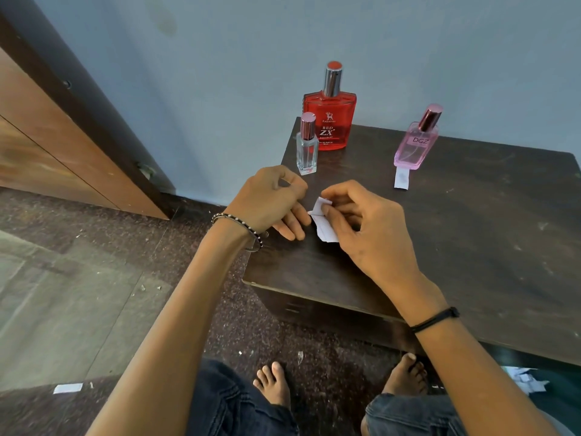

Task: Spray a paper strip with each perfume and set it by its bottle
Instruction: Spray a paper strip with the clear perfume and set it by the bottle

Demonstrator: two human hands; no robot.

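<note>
head view: paper strip (323, 223) pinched between both hands, above table (471, 231).

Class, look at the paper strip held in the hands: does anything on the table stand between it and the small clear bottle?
Nothing visible does. The paper strip sits pinched in the right hand, with the left hand alongside it. The clear bottle stands just beyond, and the dark table between them is bare.

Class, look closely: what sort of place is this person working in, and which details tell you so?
Probably a room in a home, not a shop or lab. A low dark wooden table stands against a plain blue wall, a wooden door is beside it, and the person's bare feet rest on a speckled floor.
</note>
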